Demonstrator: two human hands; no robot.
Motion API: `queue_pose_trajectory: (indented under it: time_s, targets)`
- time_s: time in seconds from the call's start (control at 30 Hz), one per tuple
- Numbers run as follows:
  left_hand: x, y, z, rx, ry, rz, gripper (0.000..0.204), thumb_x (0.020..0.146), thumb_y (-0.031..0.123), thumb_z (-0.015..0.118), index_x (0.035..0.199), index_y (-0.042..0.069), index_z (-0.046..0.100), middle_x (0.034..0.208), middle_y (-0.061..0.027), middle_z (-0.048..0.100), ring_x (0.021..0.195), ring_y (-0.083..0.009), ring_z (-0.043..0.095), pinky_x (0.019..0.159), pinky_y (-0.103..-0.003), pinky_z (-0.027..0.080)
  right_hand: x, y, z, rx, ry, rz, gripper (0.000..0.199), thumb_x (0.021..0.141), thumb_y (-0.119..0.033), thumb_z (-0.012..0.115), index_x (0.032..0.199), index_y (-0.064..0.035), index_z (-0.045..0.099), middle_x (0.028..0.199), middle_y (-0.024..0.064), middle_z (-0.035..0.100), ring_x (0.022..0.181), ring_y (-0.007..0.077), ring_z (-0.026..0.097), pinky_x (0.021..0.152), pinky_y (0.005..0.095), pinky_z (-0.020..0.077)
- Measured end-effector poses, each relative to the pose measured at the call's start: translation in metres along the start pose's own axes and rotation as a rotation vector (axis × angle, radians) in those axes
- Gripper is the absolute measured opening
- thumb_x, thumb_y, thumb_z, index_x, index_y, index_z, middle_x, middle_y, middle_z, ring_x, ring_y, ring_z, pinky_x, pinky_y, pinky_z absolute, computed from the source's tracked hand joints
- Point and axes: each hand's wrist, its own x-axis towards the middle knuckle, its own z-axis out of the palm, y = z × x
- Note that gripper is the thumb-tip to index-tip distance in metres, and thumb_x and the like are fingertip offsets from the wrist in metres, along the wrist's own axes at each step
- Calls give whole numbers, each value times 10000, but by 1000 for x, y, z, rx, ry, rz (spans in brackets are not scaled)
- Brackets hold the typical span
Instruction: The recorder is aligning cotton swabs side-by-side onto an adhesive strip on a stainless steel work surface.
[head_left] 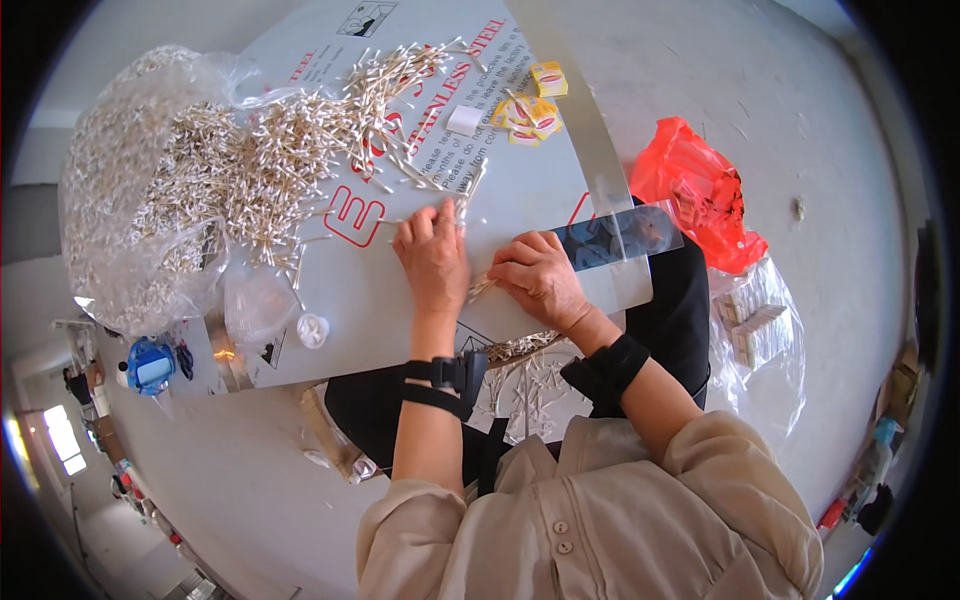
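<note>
Swabs [481, 288] pinched in right hand's [545, 281] fingertips; left hand's [436, 260] fingertips at loose swabs [473, 184], grip unclear.

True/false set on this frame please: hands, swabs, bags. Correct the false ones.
1. The right hand pinches some cotton swabs. True.
2. Both hands wear gloves. False: the left hand and right hand are bare.
3. Yellow packets lie on the table, beyond both hands. True.
4. A green bag lies just right of the table. False: a red plastic bag is there.
5. A large clear bag at the table's left holds many cotton swabs. True.
</note>
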Motion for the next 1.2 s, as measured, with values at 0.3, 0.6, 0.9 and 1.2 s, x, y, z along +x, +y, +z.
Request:
queue_pose_trajectory:
  time_s: [0.3, 0.6, 0.9, 1.2]
  targets:
    - [-52, -6, -19, -191, -36, 56, 658, 855, 248, 636, 1435, 45, 401, 1490, -154, 373, 1385, -368, 314, 1144, -520, 198, 46, 32, -17, 25, 159, 101, 278, 748, -74, 666, 1019, -129, 690, 1185, 86, 592, 1145, 295, 529, 963, 392, 409]
    - [-73, 34, -26, -58, -220, 228, 625, 831, 281, 661, 1378, 50, 468, 1463, -134, 411, 1389, -339, 320, 1135, -538, 197, 70, 70, -40, -252, -77, -11, 89, 765, -139, 684, 816, -116, 615, 986, 37, 579, 1060, 257, 531, 898, 374, 444]
    - [-78, 42, -15, -190, -19, 306, 292, 791, 25, 597, 1073, 49, 665, 1187, -90, 607, 1155, -275, 523, 984, -429, 393, 78, 48, 3, -107, 68, 43, 208, 774, -76, 682, 978, -86, 642, 1073, 80, 590, 1048, 305, 548, 904, 398, 454]
    - [-73, 38, -11, -236, 1, 207, 254, 823, 72, 607, 1070, 29, 644, 1164, -101, 600, 1164, -295, 510, 966, -456, 394, 61, 33, 0, -11, -212, 24, 205, 792, -159, 695, 988, -99, 690, 1059, 47, 593, 1045, 248, 533, 912, 390, 397]
